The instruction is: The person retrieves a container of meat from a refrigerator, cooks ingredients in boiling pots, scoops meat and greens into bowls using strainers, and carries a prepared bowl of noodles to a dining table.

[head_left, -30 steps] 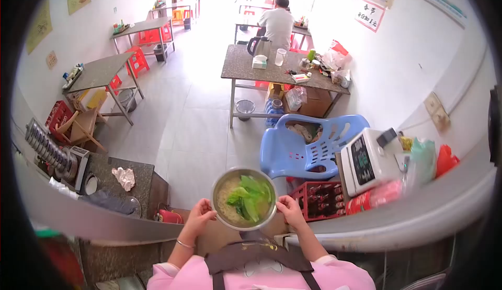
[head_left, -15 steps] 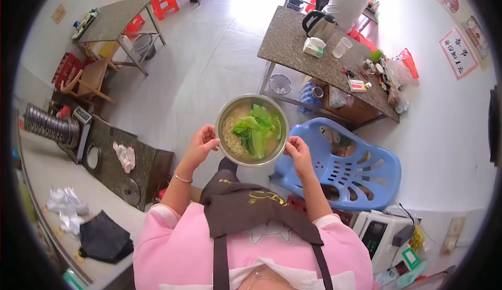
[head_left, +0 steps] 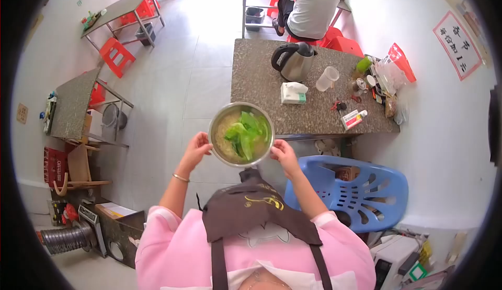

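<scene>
A round metal bowl [head_left: 215,151] of noodles in broth, topped with green leafy vegetables [head_left: 246,134], is held level in front of my body. My left hand [head_left: 198,148], below a bracelet-ringed wrist, grips its left rim. On the opposite side my right hand [head_left: 283,155] grips the rim. Both sets of fingers are closed on the bowl's edge. Just beyond the bowl stands a speckled stone-topped table [head_left: 261,88], with a metal kettle [head_left: 296,62], a tissue box [head_left: 293,93] and a clear plastic cup [head_left: 327,78] on it.
A blue plastic chair [head_left: 345,190] is close on the right. Past the table a person in a white shirt [head_left: 314,7] sits with their back to me. More tables [head_left: 73,104] and a red stool [head_left: 116,57] line the left side, above a wooden chair [head_left: 79,167].
The view has moved forward, bringing the stone-topped table and seated person closer. The counters on the left have slid back toward the lower edge. Both hands still hold the bowl.
</scene>
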### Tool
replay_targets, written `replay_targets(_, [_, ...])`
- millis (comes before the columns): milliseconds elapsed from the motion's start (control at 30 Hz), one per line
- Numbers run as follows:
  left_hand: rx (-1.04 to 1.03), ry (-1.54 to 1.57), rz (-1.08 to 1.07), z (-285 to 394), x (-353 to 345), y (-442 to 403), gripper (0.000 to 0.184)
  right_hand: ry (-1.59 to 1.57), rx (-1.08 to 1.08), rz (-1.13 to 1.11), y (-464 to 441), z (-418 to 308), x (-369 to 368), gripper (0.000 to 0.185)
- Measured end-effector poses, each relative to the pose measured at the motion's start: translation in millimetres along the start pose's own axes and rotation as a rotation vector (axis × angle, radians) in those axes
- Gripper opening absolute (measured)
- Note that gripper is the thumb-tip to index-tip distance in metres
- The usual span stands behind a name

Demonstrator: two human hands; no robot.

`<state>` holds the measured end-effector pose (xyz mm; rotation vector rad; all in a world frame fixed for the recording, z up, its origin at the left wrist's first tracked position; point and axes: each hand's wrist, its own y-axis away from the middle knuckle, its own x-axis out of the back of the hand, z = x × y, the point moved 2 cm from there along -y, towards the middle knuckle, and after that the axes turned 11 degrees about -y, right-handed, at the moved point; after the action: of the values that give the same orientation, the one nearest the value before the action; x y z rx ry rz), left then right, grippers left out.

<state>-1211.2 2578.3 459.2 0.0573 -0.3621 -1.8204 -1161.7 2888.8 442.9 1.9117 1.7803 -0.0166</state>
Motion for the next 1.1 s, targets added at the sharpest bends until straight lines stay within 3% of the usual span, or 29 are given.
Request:
replay_targets(367, [0.079,-0.057,-0.021,12,59,-303,0.016,-0.148,-0.133,-0.042,-251,-45,-11,0.027])
replay_targets(433, [0.119,-0.124,-0.085,10,69,-357,0.016,-0.151,-0.209,0.052,-287,-43,-16,0.027])
replay_targets(633, [0.102,-0.15,-0.284,-3,77,-522,0.017,-0.425,-0.171,0.269,-390,-29,-25,0.03])
replay_targets(733, [0.103,-0.192,-0.357,2,74,-593,0.016,-0.601,-0.163,0.451,-432,-29,-32,0.039])
replay_targets(900, [0.082,-0.23,-0.479,-6,57,-659,0.018,-0.722,-0.077,0.557,-462,-42,-35,0.048])
replay_targets(1100, [0.129,-0.128,-0.46,5,44,-679,0.018,-0.735,-0.008,0.58,-451,-54,-50,0.049])
